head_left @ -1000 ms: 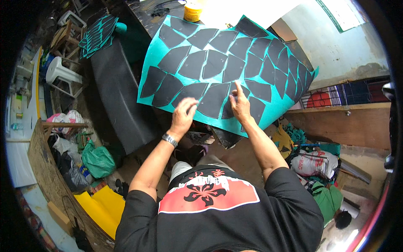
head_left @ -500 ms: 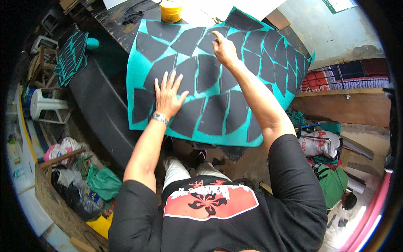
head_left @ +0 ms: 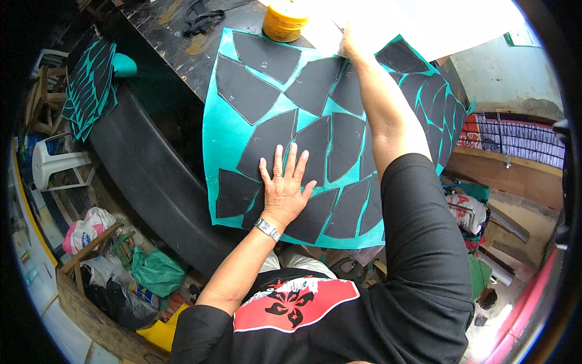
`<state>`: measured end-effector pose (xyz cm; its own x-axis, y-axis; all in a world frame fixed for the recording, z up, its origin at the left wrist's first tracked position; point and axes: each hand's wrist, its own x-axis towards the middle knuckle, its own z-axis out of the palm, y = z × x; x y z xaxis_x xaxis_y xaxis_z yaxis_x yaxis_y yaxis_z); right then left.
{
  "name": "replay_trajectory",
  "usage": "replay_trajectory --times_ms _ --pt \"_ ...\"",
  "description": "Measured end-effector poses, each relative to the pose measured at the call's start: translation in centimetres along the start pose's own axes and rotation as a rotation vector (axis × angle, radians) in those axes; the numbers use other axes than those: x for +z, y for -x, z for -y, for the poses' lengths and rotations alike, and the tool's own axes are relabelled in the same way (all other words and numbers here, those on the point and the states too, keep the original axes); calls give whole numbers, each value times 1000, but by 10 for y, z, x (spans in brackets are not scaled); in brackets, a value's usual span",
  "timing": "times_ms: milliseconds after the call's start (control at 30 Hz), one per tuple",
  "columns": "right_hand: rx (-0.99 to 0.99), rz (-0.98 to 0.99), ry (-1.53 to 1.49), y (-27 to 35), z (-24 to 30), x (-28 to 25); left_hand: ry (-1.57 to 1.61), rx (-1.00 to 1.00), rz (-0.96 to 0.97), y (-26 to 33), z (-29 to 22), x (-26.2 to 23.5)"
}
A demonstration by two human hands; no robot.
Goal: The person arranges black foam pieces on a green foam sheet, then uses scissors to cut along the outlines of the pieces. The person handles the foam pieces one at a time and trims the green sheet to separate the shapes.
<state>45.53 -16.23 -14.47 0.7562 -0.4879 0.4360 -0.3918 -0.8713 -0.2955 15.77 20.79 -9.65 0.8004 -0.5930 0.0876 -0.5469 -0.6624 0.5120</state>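
A large teal sheet (head_left: 213,134) covered with several black cut-out pieces (head_left: 245,93) lies over a dark worktable, its near edge hanging past the table. My left hand (head_left: 284,185) rests flat on the sheet's lower part, fingers spread, a metal watch on the wrist. My right hand (head_left: 350,43) reaches far up to the sheet's top edge beside white paper; its fingers are washed out by glare, so I cannot tell whether they grip anything.
A yellow tub (head_left: 285,19) stands at the sheet's far edge. A black strap (head_left: 203,15) lies on the worn tabletop (head_left: 167,36). More teal-and-black sheets (head_left: 91,85) are stacked at left. A white plastic stool (head_left: 57,164), bags and clutter fill the floor.
My right hand has slid from the sheet's middle up to its far edge. My left hand has moved lower and flattened on the black pieces. The view has come closer to the sheet.
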Motion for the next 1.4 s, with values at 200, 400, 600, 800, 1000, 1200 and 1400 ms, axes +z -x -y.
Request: replay_trajectory --times_ms 200,400,600,800,1000,1200,1400 --pt "-28 20 69 -7 6 -36 -10 -16 45 -3 -2 -6" --pt "-79 -209 -505 10 58 -122 -61 6 -8 2 -2 2" --pt "52 87 -1331 149 100 -266 -92 68 27 -6 0 -15" --pt "514 476 -1476 374 108 -358 748 45 182 82 -27 -66" --pt "539 555 -1320 467 101 -368 1416 -452 738 160 -67 -44" --pt "281 456 -981 480 88 -378 1245 -333 1004 149 -54 -40" --pt "1012 544 -1471 501 62 -408 1374 -287 989 133 -51 -36"
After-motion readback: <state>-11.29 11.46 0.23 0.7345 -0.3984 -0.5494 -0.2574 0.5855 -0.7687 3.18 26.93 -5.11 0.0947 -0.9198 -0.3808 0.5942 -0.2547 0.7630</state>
